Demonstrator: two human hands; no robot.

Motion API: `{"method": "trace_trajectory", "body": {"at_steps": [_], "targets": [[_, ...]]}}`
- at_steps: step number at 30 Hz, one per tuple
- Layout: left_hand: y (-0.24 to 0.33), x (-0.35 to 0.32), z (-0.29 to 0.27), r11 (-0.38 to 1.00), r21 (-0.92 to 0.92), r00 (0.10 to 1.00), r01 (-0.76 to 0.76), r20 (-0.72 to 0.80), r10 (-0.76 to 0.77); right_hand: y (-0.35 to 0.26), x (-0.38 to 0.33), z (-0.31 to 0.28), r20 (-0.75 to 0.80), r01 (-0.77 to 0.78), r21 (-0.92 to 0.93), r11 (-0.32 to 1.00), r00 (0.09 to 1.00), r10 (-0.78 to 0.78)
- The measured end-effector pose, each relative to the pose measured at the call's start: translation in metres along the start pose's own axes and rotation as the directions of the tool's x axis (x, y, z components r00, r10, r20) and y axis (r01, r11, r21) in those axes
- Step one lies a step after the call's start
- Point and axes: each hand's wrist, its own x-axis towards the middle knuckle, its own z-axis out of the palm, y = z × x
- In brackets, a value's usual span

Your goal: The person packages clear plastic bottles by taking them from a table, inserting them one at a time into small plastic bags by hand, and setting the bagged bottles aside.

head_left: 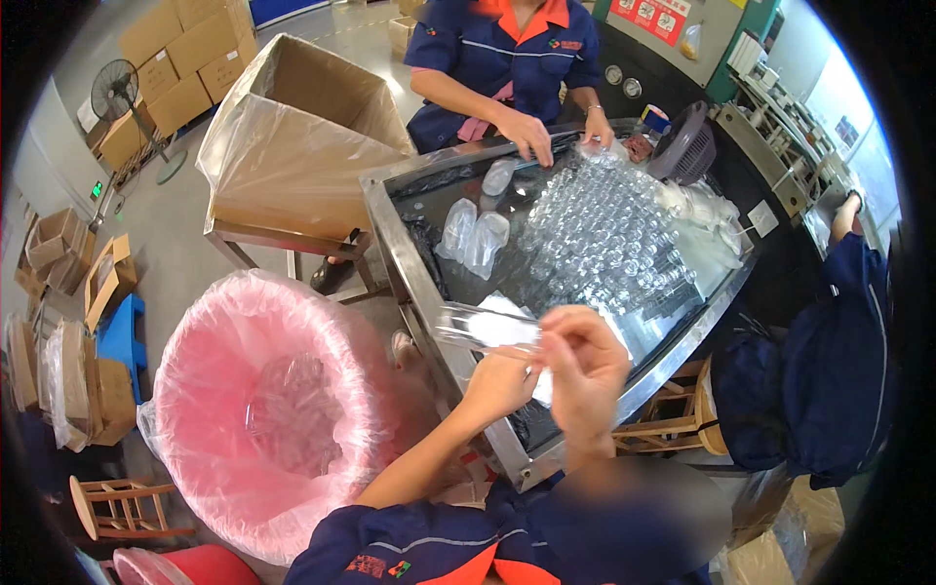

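Note:
A clear plastic tube-like piece (485,326) lies nearly level in front of me, over the near left edge of the metal-framed table (450,363). My right hand (591,375) is closed, with thumb and fingers pinching the tube's right end. Just below it, my left hand (501,386) is closed against the underside of the tube; its fingertips are partly hidden behind the right hand. Beyond my hands, many clear rounded plastic pieces (604,229) stand packed together on the table. Two loose clear plastic bags or pieces (473,239) rest to their left.
To my left stands a large bin lined with pink film (195,390), clear pieces inside. A film-lined carton (292,175) sits on a stand at the far left. Across the table, a co-worker's hands (526,135) touch the pieces. A grey fan (685,146) stands at the far right.

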Motion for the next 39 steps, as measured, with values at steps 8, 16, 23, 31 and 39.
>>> {"method": "trace_trajectory", "body": {"at_steps": [8, 16, 23, 31, 39], "targets": [[0.002, 0.001, 0.002, 0.997, 0.01, 0.987, -0.081, -0.139, 0.082, 0.006, 0.015, -0.004, 0.288, 0.184, 0.152, 0.971, 0.932, -0.222], [-0.008, 0.004, 0.02, 0.94, -0.34, 0.897, -0.022, -0.421, -0.132, 0.041, -0.023, -0.151, -0.19, -0.042, 0.233, 0.972, 0.978, 0.087], [0.028, 0.005, 0.041, 0.975, -0.118, 0.909, -0.189, -0.398, 0.128, 0.069, -0.038, -0.138, -0.005, -0.372, 0.45, 0.812, 0.908, 0.419], [0.014, 0.003, 0.041, 0.799, -0.587, 0.943, -0.129, -0.322, -0.084, 0.076, -0.034, -0.133, -0.237, -0.152, 0.11, 0.982, 0.956, 0.174], [0.018, -0.006, 0.028, 0.885, -0.353, 0.93, -0.302, -0.313, 0.192, 0.063, -0.023, -0.123, 0.264, 0.392, -0.731, 0.558, 0.917, -0.298]]}}
